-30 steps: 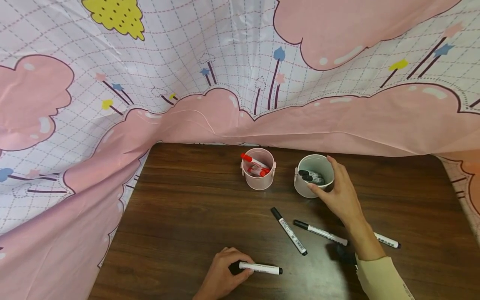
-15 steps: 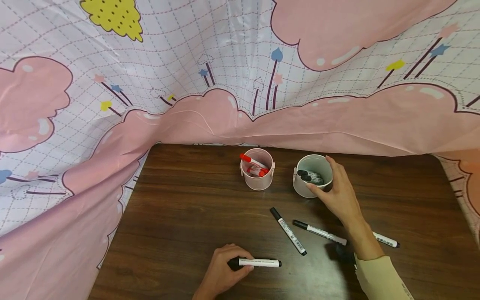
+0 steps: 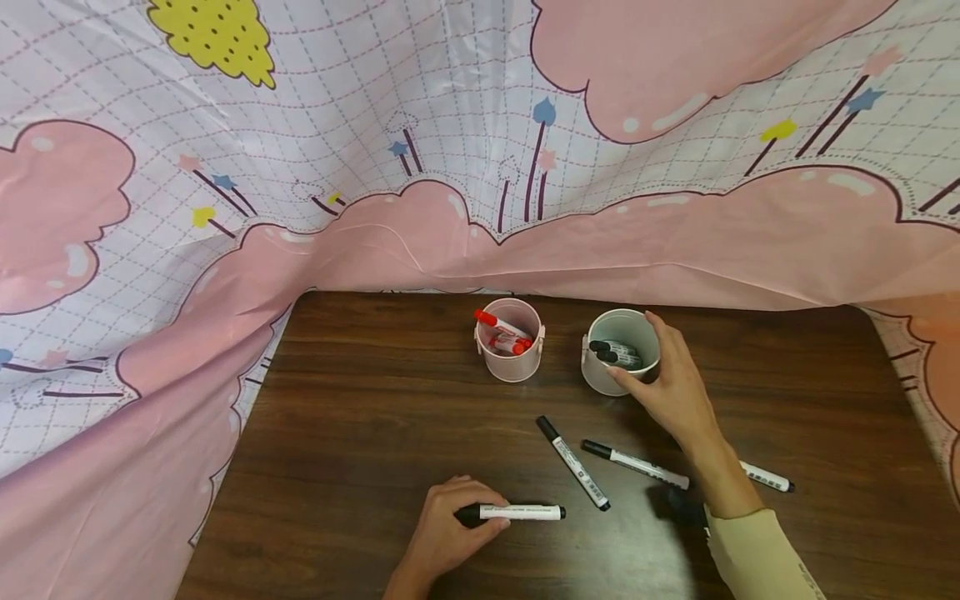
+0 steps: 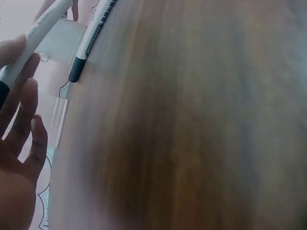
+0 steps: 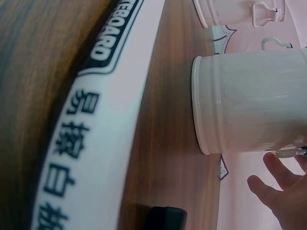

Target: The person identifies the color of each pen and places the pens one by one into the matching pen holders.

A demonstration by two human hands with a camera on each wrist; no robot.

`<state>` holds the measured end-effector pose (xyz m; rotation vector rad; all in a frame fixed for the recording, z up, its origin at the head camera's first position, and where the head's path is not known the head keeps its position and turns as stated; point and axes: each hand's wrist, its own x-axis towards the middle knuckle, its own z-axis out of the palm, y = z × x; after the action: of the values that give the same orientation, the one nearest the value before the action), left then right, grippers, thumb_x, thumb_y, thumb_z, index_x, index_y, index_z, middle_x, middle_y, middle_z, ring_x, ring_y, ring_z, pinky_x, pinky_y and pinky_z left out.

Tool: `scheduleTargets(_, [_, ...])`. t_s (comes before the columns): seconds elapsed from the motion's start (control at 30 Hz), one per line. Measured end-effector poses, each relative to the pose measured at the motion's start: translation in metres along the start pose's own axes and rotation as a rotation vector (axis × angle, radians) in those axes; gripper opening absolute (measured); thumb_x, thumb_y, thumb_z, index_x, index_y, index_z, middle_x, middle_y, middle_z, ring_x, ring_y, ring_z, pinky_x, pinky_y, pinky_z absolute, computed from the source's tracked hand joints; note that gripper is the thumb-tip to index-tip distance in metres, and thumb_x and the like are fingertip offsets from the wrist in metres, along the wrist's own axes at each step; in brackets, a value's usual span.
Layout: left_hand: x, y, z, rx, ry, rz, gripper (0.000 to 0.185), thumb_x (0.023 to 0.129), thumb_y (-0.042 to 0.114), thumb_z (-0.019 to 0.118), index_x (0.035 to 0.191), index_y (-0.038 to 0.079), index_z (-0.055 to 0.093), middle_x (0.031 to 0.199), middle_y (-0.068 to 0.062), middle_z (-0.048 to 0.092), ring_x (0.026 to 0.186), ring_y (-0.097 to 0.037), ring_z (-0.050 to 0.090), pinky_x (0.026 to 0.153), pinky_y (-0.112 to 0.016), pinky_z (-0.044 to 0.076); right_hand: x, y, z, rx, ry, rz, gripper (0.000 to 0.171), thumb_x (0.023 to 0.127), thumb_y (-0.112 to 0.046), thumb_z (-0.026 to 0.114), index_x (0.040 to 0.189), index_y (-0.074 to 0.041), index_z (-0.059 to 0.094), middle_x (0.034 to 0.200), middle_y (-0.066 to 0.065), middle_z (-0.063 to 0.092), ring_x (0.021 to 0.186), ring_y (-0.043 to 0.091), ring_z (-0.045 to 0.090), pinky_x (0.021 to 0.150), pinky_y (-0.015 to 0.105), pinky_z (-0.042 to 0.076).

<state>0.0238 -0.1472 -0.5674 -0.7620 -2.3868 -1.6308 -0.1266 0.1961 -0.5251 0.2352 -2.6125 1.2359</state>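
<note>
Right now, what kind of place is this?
Probably a craft or drawing desk: a wooden table, a cartoon cloud cloth hung behind, and two cups of markers.

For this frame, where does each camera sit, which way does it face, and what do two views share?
Head: above, facing forward and down at the wooden table; left hand and right hand show.
Left wrist: low over the table; fingers on a black marker.
Right wrist: table level, facing the pale cup; fingertips show.
Shared: head and right wrist both show that pale cup.
</note>
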Motion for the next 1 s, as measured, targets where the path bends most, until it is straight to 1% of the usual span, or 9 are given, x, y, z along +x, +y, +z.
scheduleTargets(0.23, [0.011,0.003,0.003,-0.045,0.000,0.018,0.028,0.075,0.005,0.086,0.098,0.017,0.077,0.093,0.006,0.073,0.083,-0.008,0.067,0.078,-0.026,0.052,0.000,0.001,0.000,-0.003,0.002,-0.001,0.096,0.077,-0.030,0.086,0.155,-0.014,0.032,0.142,0.021,0.044,0.125,0.038,0.046,0.100,0.058,0.036])
scheduleTargets(0.37, [0.017,0.008,0.003,-0.042,0.006,0.042,0.030,0.073,-0.003,0.084,0.098,0.013,0.077,0.093,0.002,0.072,0.084,-0.011,0.067,0.078,-0.025,0.053,0.000,0.001,0.000,-0.005,0.001,0.001,0.096,0.077,-0.030,0.086,0.155,-0.015,0.033,0.143,0.021,0.044,0.126,0.037,0.046,0.100,0.058,0.036])
scheduleTargets(0.5, [0.020,0.009,0.004,-0.041,0.018,0.033,0.028,0.072,-0.007,0.083,0.094,0.008,0.077,0.091,-0.003,0.072,0.084,-0.014,0.068,0.077,-0.026,0.055,0.001,0.002,0.001,-0.003,0.001,0.001,0.096,0.077,-0.031,0.086,0.155,-0.014,0.033,0.142,0.020,0.045,0.126,0.037,0.046,0.100,0.058,0.036])
scheduleTargets(0.63, [0.020,0.007,0.003,-0.048,0.014,0.007,0.027,0.075,-0.003,0.083,0.096,0.012,0.077,0.093,0.001,0.072,0.085,-0.012,0.067,0.077,-0.027,0.055,0.002,0.002,0.001,0.001,-0.005,0.002,0.097,0.077,-0.031,0.087,0.155,-0.014,0.032,0.143,0.020,0.044,0.126,0.037,0.046,0.101,0.058,0.036])
scheduleTargets(0.83, [0.024,0.005,0.001,-0.049,0.016,-0.003,0.026,0.078,0.004,0.083,0.100,0.018,0.076,0.095,0.006,0.071,0.085,-0.010,0.067,0.077,-0.028,0.055,0.002,0.001,0.001,0.009,-0.007,0.003,0.097,0.077,-0.032,0.087,0.155,-0.015,0.032,0.143,0.020,0.044,0.126,0.037,0.045,0.101,0.058,0.036])
scheduleTargets(1.0, [0.032,0.007,0.000,-0.045,0.022,-0.033,0.025,0.078,0.003,0.083,0.097,0.017,0.076,0.090,0.005,0.070,0.081,-0.010,0.066,0.073,-0.029,0.055,0.002,0.001,0.001,0.007,-0.008,0.006,0.097,0.077,-0.032,0.086,0.155,-0.015,0.032,0.143,0.020,0.044,0.126,0.037,0.045,0.100,0.058,0.036])
